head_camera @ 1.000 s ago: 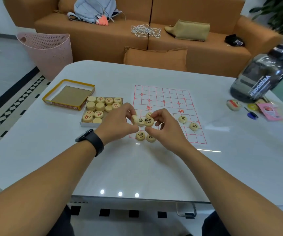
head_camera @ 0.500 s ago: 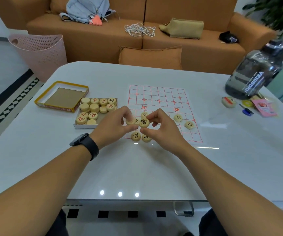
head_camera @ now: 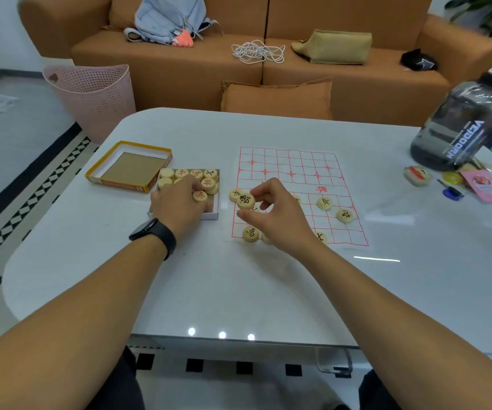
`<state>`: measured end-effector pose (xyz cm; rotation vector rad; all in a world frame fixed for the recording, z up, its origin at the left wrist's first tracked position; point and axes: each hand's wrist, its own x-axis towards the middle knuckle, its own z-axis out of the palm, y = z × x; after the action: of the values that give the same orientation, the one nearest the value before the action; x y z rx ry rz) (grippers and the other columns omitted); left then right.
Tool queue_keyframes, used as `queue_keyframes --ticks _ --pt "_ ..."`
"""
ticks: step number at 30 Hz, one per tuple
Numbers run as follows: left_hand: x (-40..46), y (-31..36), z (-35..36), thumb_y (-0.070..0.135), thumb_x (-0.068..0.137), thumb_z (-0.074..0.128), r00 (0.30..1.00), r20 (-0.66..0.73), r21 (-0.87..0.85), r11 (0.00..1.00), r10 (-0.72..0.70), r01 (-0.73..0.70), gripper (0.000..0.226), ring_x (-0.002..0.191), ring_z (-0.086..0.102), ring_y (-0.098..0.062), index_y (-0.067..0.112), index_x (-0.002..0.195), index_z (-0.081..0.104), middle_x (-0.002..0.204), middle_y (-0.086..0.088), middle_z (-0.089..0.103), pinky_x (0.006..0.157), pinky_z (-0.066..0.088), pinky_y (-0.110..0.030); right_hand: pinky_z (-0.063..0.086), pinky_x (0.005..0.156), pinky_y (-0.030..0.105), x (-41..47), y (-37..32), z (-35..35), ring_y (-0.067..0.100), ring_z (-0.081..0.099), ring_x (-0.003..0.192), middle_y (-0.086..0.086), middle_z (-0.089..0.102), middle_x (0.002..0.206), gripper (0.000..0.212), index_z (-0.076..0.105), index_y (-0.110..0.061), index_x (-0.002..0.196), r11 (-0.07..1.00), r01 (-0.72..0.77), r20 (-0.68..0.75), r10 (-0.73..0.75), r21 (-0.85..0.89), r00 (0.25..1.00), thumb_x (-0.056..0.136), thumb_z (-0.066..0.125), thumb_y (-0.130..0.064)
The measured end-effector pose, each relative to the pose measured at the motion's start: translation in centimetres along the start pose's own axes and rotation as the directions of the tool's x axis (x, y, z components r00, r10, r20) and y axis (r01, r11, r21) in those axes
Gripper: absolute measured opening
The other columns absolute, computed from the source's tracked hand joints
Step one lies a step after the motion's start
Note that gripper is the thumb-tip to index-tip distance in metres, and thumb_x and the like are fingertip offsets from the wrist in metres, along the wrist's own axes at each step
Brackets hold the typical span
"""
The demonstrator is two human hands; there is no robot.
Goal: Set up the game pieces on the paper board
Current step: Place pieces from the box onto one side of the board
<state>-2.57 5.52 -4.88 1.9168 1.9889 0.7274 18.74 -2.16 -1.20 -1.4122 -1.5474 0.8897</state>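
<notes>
A paper board [head_camera: 292, 164] with a red grid lies on the white table [head_camera: 239, 285]. My right hand [head_camera: 271, 214] hovers over the board's near left part and pinches a round wooden piece with a black character [head_camera: 245, 200]. Several wooden pieces rest on the board, among them one by the left edge [head_camera: 234, 194], one near the front left corner [head_camera: 250, 234] and two at the right [head_camera: 324, 203] [head_camera: 344, 215]. My left hand [head_camera: 179, 204] reaches into the white box of pieces [head_camera: 213, 215], fingers over a red-lettered piece [head_camera: 200, 196]; I cannot tell whether it grips one.
The yellow box lid [head_camera: 129, 168] lies left of the piece box. A large dark water jug [head_camera: 463, 125] and small items [head_camera: 449, 182] sit at the table's right. Behind are an orange sofa [head_camera: 283, 60] and a pink basket [head_camera: 94, 96].
My left hand left the right hand over the board and moved left into the piece box. My right hand stays over the board, still holding the black-character piece.
</notes>
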Motion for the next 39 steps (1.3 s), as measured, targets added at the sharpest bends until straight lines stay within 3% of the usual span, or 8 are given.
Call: queue_keyframes --ticks 6,12,18,20,24,33,36,39 --pt "0.9 1.3 0.5 0.054 0.075 0.081 1.000 0.017 0.131 0.991 -0.006 0.003 0.038 0.120 0.048 -0.031 0.033 0.105 0.069 0.109 0.003 0.069 0.098 0.031 -0.045 0.040 0.071 0.007 -0.2 0.3 -0.3 -0.007 0.056 0.092 -0.017 0.065 0.104 0.035 0.056 -0.027 0.104 0.999 0.000 0.003 0.000 -0.041 1.000 0.082 0.083 -0.027" --pt "1.1 1.0 -0.1 0.061 0.073 0.080 0.997 0.066 0.144 0.989 -0.045 0.035 0.043 0.122 0.042 -0.028 0.037 0.104 0.063 0.099 0.009 0.068 0.100 0.027 -0.046 0.040 0.073 0.011 -0.4 0.6 -1.4 -0.004 0.056 0.098 -0.018 0.064 0.107 0.034 0.055 -0.030 0.102 0.993 0.018 0.006 -0.017 -0.120 1.000 0.082 0.083 -0.031" --pt "-0.4 3.3 -0.4 0.035 0.090 0.069 0.988 -0.041 -0.043 0.987 0.151 -0.152 0.015 0.099 0.061 -0.019 0.027 0.104 0.069 0.090 0.010 0.070 0.082 0.034 -0.036 0.039 0.076 0.025 -1.1 1.2 -4.2 0.006 0.052 0.101 -0.017 0.062 0.111 0.032 0.056 -0.031 0.100 0.988 -0.024 -0.025 0.021 -0.153 0.999 0.082 0.081 -0.035" --pt "-1.8 5.4 -0.9 0.032 0.093 0.068 0.971 0.041 -0.259 0.941 0.234 -0.216 0.013 0.084 0.062 -0.006 0.025 0.103 0.070 0.089 0.010 0.070 0.075 0.044 -0.030 0.039 0.075 0.024 -1.0 1.3 -4.7 0.005 0.052 0.098 -0.015 0.063 0.112 0.031 0.057 -0.029 0.102 0.989 -0.023 -0.062 0.014 -0.145 0.998 0.082 0.081 -0.032" --pt "-4.7 8.2 -1.7 0.031 0.096 0.067 0.913 0.331 -0.628 0.778 0.239 0.024 0.014 0.071 0.063 0.001 0.021 0.104 0.074 0.093 0.004 0.076 0.063 0.049 -0.014 0.038 0.075 0.020 -1.0 1.2 -4.7 0.003 0.051 0.095 -0.018 0.066 0.107 0.030 0.062 -0.029 0.105 0.991 0.022 -0.053 -0.029 -0.133 0.998 0.083 0.081 -0.032" --pt "-4.9 7.5 -0.7 0.019 0.090 0.075 0.873 0.472 -0.742 0.591 0.125 0.317 0.018 0.076 0.061 -0.016 0.015 0.107 0.074 0.091 -0.005 0.071 0.068 0.045 -0.031 0.041 0.079 0.018 -1.2 1.6 -4.2 0.000 0.052 0.097 -0.025 0.066 0.102 0.035 0.065 -0.032 0.116 0.980 0.082 0.018 -0.080 -0.181 0.997 0.085 0.077 -0.042" --pt "-5.0 7.7 -0.6 0.017 0.089 0.076 0.870 0.483 -0.749 0.563 0.102 0.349 0.020 0.069 0.055 -0.015 0.010 0.107 0.072 0.086 -0.006 0.068 0.062 0.045 -0.029 0.037 0.076 0.011 -1.1 1.7 -4.2 -0.006 0.047 0.097 -0.026 0.064 0.105 0.037 0.065 -0.032 0.120 0.938 0.139 0.024 -0.138 -0.317 0.990 0.087 0.074 -0.047" --pt "-5.0 7.9 -0.6 0.017 0.089 0.075 0.873 0.477 -0.748 0.568 0.099 0.344 0.018 0.063 0.052 -0.015 0.009 0.105 0.072 0.086 -0.007 0.068 0.060 0.043 -0.028 0.042 0.080 0.022 -0.8 2.1 -4.0 0.001 0.046 0.102 -0.023 0.061 0.109 0.040 0.064 -0.033 0.121 0.870 0.200 0.039 -0.205 -0.451 0.978 0.086 0.068 -0.054"
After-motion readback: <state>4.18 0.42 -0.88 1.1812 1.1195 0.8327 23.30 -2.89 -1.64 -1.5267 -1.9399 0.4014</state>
